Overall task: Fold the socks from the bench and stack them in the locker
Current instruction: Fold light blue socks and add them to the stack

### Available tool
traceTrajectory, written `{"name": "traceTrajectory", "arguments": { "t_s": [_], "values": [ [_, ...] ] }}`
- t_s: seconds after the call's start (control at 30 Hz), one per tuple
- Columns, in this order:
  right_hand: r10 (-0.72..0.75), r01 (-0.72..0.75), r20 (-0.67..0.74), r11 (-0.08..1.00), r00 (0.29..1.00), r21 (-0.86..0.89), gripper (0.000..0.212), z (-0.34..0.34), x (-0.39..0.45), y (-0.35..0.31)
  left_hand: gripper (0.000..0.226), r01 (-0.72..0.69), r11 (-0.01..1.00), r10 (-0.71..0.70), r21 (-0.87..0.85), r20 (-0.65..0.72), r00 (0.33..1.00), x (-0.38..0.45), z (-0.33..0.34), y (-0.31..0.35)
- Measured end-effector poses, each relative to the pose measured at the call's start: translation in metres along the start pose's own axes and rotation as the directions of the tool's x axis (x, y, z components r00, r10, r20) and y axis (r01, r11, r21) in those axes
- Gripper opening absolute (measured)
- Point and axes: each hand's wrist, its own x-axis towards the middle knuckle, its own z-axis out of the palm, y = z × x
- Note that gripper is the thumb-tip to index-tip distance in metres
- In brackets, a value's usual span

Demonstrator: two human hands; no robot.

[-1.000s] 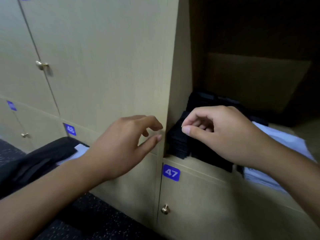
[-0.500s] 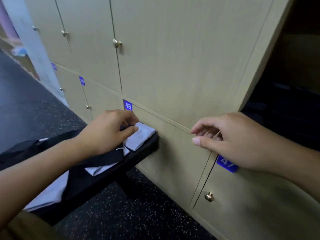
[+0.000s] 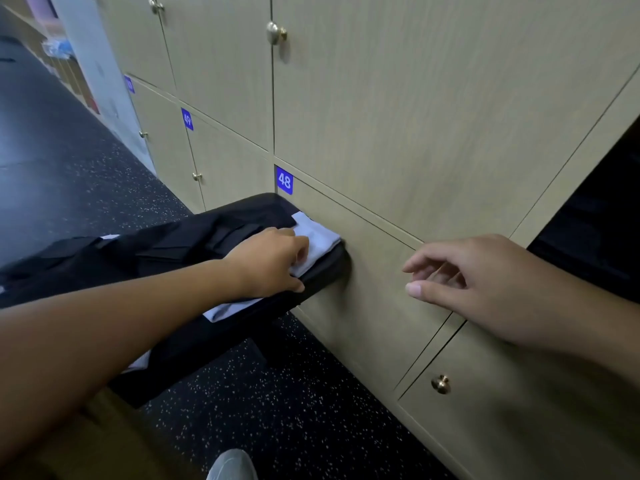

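Left hand (image 3: pixel 268 263) lies palm-down on a light grey sock (image 3: pixel 317 240) at the near end of the bench (image 3: pixel 322 277); fingers bent over the fabric, thumb at the bench edge. Whether it pinches the sock or only presses it: cannot tell. Right hand (image 3: pixel 485 282) in the air before the locker fronts, fingers loosely curled, thumb apart, holding nothing. Dark garments (image 3: pixel 194 242) lie along the bench beside the sock, more pale fabric (image 3: pixel 232 310) under the left wrist. Bench end touches the door labelled 48 (image 3: pixel 284 180). Open locker (image 3: pixel 595 244), dark, at far right. Speckled black floor (image 3: pixel 284 417) below.
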Motion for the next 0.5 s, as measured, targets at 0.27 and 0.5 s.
{"name": "traceTrajectory", "arguments": {
  "t_s": [0.27,0.5],
  "values": [
    [0.019,-0.019,0.001,0.999,1.000,0.042,0.026,-0.001,-0.005,0.007,0.015,-0.016,0.999,0.018,0.045,-0.040,0.999,0.003,-0.007,-0.004],
    [0.004,-0.001,-0.080,1.000,0.997,0.030,0.022,-0.005,-0.009,0.003,0.011,-0.056,0.998,0.051,-0.011,-0.280,0.959,0.005,-0.047,0.009]
  ]
}}
